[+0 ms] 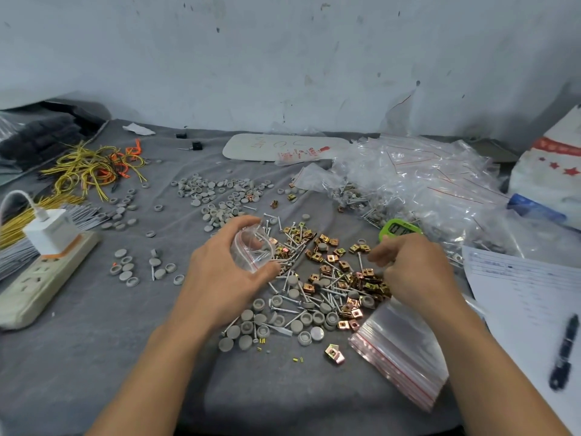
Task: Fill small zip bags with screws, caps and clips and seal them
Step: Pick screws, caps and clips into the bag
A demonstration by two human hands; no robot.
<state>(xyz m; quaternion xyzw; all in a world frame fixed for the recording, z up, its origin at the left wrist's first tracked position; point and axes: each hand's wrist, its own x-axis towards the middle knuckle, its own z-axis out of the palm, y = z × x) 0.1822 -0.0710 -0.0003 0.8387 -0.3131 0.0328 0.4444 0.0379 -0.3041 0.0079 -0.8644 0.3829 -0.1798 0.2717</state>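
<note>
Mid-fill: left hand [220,278] grips unsealed zip bag [251,251] holding screws [261,240]; right hand [415,272] curls fingers [382,256] over clips [333,259], grasp unclear; filled bags [424,184] heaped beyond.

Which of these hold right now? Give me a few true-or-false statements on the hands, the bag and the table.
1. The left hand grips a small zip bag. True.
2. The right hand rests on the pen. False: it is down at the pile of clips and screws; the pen lies on the paper to its right.
3. A stack of empty bags lies by the right wrist. True.
4. The power strip is on the right side. False: it is on the left, with a white charger plugged in.
5. The green timer lies beyond the right hand. True.
</note>
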